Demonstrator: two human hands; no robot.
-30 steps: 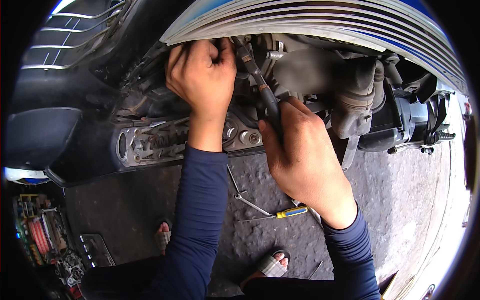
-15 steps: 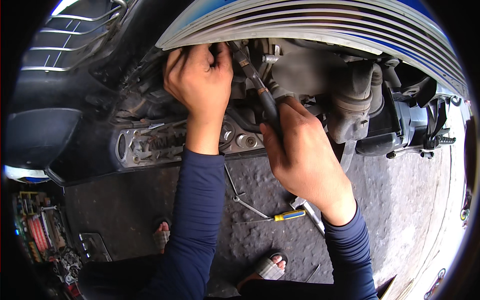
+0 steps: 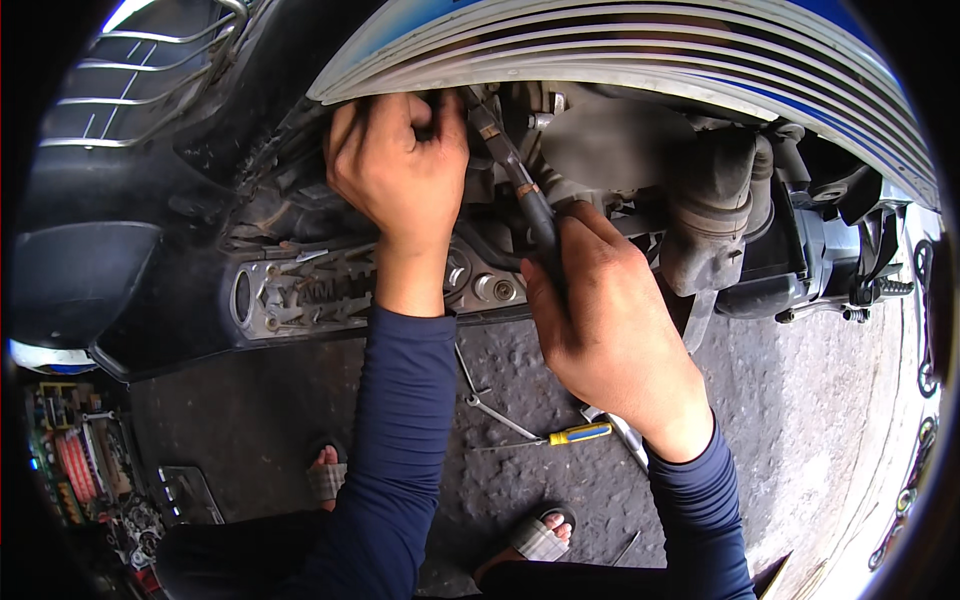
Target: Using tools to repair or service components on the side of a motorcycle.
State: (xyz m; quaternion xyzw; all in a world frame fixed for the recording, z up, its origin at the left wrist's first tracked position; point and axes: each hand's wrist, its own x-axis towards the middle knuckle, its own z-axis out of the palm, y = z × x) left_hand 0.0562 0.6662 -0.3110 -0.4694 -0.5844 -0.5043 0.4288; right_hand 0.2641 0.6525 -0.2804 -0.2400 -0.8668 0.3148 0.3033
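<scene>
My left hand (image 3: 405, 165) is closed under the lower edge of a blue and white body panel (image 3: 560, 65) on a motorbike. Its fingertips reach up behind that edge, so what they pinch is hidden. My right hand (image 3: 620, 320) wraps around the dark handle of a long slim tool (image 3: 528, 190) with worn copper-coloured patches. The tool slants up and left, its tip ending beneath the panel beside my left fingers; its exact kind is not clear. Below my left hand lies a metal footboard plate (image 3: 310, 295) with bolts.
Dark engine parts and a grey cylindrical housing (image 3: 710, 215) sit right of the tool. On the floor lie a yellow-handled screwdriver (image 3: 580, 433), a wrench (image 3: 490, 405) and a metal bar (image 3: 630, 440) partly under my right wrist. Crowded parts and tools (image 3: 85, 465) stand at far left.
Both hands keep nearly the same places and grips. The tool's angle has barely altered, and the whole view has shifted slightly.
</scene>
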